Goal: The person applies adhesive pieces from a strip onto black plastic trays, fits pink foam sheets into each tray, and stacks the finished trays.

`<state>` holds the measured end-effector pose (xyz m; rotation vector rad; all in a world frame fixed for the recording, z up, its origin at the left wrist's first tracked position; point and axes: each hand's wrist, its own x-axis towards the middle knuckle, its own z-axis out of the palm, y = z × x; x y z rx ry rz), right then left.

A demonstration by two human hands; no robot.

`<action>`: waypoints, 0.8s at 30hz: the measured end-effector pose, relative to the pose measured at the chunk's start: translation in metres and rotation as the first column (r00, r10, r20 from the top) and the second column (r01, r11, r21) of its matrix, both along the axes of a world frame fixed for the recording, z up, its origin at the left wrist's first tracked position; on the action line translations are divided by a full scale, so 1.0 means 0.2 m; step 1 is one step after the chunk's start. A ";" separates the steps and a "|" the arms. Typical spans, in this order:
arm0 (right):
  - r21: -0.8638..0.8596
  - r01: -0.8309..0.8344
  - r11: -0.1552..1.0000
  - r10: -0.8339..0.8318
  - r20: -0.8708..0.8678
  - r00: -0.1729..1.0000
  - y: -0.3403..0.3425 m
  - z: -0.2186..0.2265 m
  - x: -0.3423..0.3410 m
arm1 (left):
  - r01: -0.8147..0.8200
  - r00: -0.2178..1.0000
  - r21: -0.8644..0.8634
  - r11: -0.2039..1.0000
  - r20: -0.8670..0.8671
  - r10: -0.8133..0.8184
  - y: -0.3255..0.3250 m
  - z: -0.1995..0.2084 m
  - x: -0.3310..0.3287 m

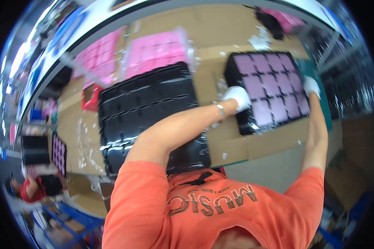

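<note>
A thick stack of black plastic trays point(247, 123) rests on the cardboard-covered table at right, its top compartments filled with light purple square pieces point(266, 113). My left hand point(238, 98), in a white glove, grips the stack's left edge. On the opposite edge is my right hand point(311, 86), also gloved, with its fingers partly hidden along the side. Left of the stack, beneath my left forearm, lies another pile of black trays point(149, 108) with a shiny top.
Wrapped sheets of pink squares point(156, 52) lie behind the black pile, near a red box point(90, 97). Torn clear plastic point(259, 40) and a black bundle point(270, 24) sit at the back. A grey shelf rail point(216, 7) crosses the far edge. Another person point(31, 189) is at far left.
</note>
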<state>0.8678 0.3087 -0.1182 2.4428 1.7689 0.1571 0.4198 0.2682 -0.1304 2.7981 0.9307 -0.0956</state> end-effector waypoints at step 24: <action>0.448 -0.293 0.845 0.517 -0.823 0.235 -0.52 0.94 -3.28 | 0.013 -0.063 -0.738 0.675 0.673 0.737 -0.20 0.53 -2.52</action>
